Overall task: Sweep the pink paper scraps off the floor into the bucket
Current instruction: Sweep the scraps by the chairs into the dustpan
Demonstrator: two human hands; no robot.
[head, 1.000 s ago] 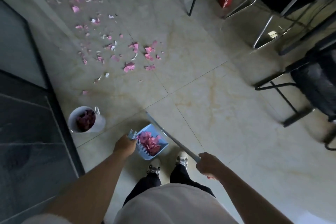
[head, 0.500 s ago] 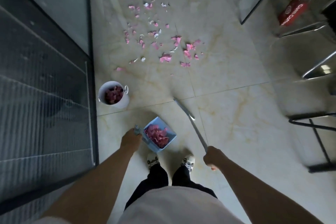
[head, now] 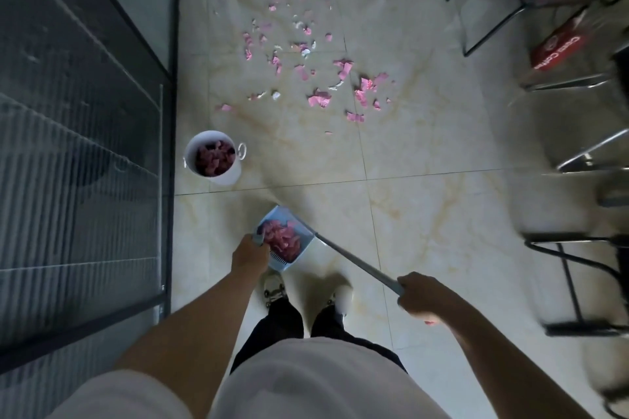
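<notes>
Here, left hand (head: 250,257) around dustpan (head: 289,250).

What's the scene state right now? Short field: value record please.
left hand: grips the handle of the blue dustpan
dustpan load: pink paper scraps inside
right hand: grips the broom handle
bucket: white, upright on the floor beside the glass door, pink scraps already in it
floor scraps: many still scattered beyond the bucket
next step (likely): tip the dustpan into the bucket
</notes>
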